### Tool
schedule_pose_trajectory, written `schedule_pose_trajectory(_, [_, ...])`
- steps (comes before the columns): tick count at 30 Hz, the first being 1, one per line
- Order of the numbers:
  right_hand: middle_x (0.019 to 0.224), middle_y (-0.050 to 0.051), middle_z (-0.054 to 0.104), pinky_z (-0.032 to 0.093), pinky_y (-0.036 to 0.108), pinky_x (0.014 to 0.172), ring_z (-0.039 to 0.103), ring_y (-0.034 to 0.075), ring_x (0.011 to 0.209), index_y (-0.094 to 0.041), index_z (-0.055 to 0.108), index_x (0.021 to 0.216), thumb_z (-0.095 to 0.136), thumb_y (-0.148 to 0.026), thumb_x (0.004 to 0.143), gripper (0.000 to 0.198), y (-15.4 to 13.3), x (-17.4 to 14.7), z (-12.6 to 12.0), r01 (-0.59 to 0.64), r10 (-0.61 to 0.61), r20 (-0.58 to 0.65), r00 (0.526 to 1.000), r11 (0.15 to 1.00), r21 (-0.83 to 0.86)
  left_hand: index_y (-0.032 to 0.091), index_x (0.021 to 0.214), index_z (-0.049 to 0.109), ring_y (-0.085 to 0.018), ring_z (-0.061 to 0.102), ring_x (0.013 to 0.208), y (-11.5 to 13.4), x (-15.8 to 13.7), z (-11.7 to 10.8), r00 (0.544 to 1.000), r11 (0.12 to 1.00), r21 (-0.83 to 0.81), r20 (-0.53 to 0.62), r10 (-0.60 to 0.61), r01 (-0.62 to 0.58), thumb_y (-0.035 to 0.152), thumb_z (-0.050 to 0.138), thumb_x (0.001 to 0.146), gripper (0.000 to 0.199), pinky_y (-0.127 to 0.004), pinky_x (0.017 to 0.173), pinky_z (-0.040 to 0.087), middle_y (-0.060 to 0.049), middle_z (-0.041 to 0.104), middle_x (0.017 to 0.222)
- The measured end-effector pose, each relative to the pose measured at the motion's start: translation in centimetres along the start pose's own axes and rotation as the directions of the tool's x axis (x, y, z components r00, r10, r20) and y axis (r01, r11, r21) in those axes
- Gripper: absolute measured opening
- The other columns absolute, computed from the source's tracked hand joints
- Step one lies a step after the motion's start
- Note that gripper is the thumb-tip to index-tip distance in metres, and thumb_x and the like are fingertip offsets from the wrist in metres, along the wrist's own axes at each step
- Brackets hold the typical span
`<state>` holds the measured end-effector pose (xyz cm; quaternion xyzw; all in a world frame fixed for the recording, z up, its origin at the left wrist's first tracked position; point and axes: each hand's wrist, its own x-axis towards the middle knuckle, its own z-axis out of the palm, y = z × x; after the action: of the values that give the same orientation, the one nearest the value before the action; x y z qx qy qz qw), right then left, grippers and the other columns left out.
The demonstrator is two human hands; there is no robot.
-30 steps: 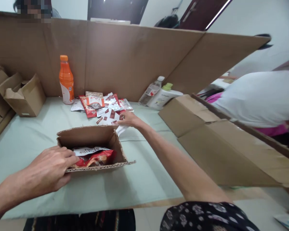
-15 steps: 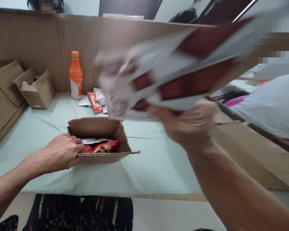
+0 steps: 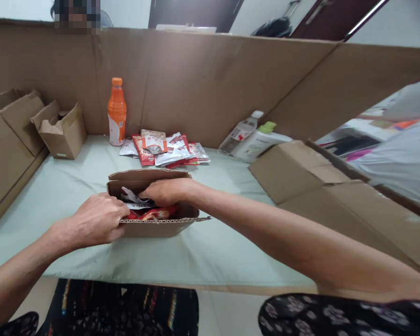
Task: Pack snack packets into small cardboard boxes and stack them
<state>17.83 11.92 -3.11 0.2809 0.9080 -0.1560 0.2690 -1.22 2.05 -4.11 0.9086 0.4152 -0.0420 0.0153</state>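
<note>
A small open cardboard box [image 3: 161, 228] stands near the front of the cloth-covered table. My left hand [image 3: 96, 219] is closed around its near left wall, thumb outside and fingertips inside. Reaching over the right side, my right hand [image 3: 164, 191] is down in the box, its fingers curled on a bent white snack packet [image 3: 135, 198]; the fingertips are partly hidden. Below that packet lies a red snack packet [image 3: 159, 213], against the near wall.
Several snack packets [image 3: 171, 151] are piled behind the box, beside an orange drink bottle [image 3: 116, 114]. A clear bottle [image 3: 243, 130] and a white bottle with green cap [image 3: 257, 142] lean at right. Cardboard boxes [image 3: 294, 161] flank both sides; a cardboard wall [image 3: 203, 84] closes the back.
My right hand has come down and left into the box; before, it held a large white and dark-red packet up close to the camera. My left hand stays on the box wall.
</note>
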Motion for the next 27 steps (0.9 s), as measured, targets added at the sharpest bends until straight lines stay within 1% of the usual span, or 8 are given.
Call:
schedule_pose_trajectory(2, [0.123,0.010,0.077,0.055,0.038,0.087,0.073,0.030,0.106,-0.021,0.073,0.127,0.066,-0.013,0.083,0.046,-0.2,-0.1,0.2,0.010,-0.010,-0.001,1.000,1.000,0.014,0.015,0.094,0.075,-0.030,0.076,0.086,-0.2,-0.6,0.3,0.984,0.997,-0.034,-0.168,0.057,-0.063,0.020,0.068,0.086,0.012,-0.044,0.080,0.060,-0.011,0.079,0.093])
schedule_pose_trajectory(5, [0.133,0.009,0.074,0.057,0.039,0.093,0.072,0.030,0.115,-0.023,0.067,0.139,0.067,-0.013,0.083,0.058,-0.1,-2.6,1.3,0.044,-0.022,-0.227,0.974,0.995,0.089,0.015,0.121,0.068,-0.033,0.069,0.119,-0.6,-2.7,1.1,0.860,0.986,-0.069,-0.501,0.096,-0.150,0.022,0.066,0.092,0.030,-0.050,0.101,0.056,-0.016,0.074,0.124])
schedule_pose_trajectory(7, [0.137,0.007,0.072,0.056,0.038,0.099,0.070,0.026,0.121,-0.024,0.066,0.141,0.058,-0.017,0.093,0.049,0.6,-5.8,2.6,0.062,0.033,-0.516,0.856,0.984,0.166,0.017,0.135,0.060,-0.034,0.060,0.134,-0.7,-4.7,2.2,0.748,0.989,-0.119,-0.663,-0.012,-0.089,0.022,0.067,0.094,0.042,-0.051,0.109,0.052,-0.018,0.064,0.141])
schedule_pose_trajectory(9, [0.126,0.006,0.077,0.059,0.037,0.095,0.074,0.024,0.112,-0.024,0.072,0.131,0.050,-0.026,0.102,0.037,1.6,-9.1,4.0,0.039,0.178,-0.718,0.673,0.961,0.275,0.022,0.141,0.058,-0.031,0.061,0.132,-0.6,-6.6,3.7,0.638,0.976,-0.218,-0.749,-0.179,0.018,0.021,0.071,0.093,0.050,-0.048,0.109,0.052,-0.016,0.061,0.145])
schedule_pose_trajectory(11, [0.111,0.006,0.081,0.061,0.036,0.086,0.076,0.023,0.099,-0.024,0.078,0.117,0.048,-0.036,0.104,0.035,2.5,-11.4,5.6,-0.002,0.320,-0.772,0.549,0.924,0.381,0.025,0.142,0.059,-0.029,0.064,0.124,-0.2,-7.9,5.5,0.551,0.940,-0.327,-0.770,-0.323,0.094,0.019,0.073,0.091,0.052,-0.043,0.106,0.053,-0.012,0.063,0.141])
schedule_pose_trajectory(12, [0.108,0.006,0.082,0.061,0.036,0.084,0.077,0.023,0.096,-0.023,0.079,0.112,0.048,-0.041,0.105,0.036,2.8,-12.0,6.3,-0.013,0.361,-0.763,0.536,0.907,0.421,0.026,0.142,0.060,-0.028,0.065,0.122,0.0,-8.1,6.4,0.529,0.923,-0.369,-0.765,-0.367,0.107,0.019,0.073,0.091,0.053,-0.042,0.106,0.053,-0.011,0.064,0.138])
schedule_pose_trajectory(17, [0.123,0.011,0.077,0.058,0.043,0.094,0.072,0.028,0.112,-0.021,0.075,0.125,0.034,-0.061,0.107,0.060,2.5,-10.6,8.8,0.077,0.266,-0.683,0.680,0.901,0.428,0.022,0.149,0.053,-0.025,0.066,0.121,1.2,-5.9,8.5,0.571,0.906,-0.424,-0.740,-0.355,0.015,0.021,0.070,0.094,0.057,-0.037,0.104,0.054,-0.011,0.067,0.132])
schedule_pose_trajectory(27, [0.101,0.014,0.076,0.046,0.051,0.098,0.064,0.028,0.092,-0.013,0.064,0.140,0.028,-0.074,0.103,0.080,1.8,-9.7,9.4,0.097,0.053,-0.728,0.683,0.982,0.163,0.022,0.119,0.067,-0.019,0.069,0.095,0.8,-3.1,5.9,0.602,0.920,-0.388,-0.722,-0.341,0.055,0.019,0.064,0.099,0.020,-0.032,0.088,0.057,-0.004,0.074,0.103])
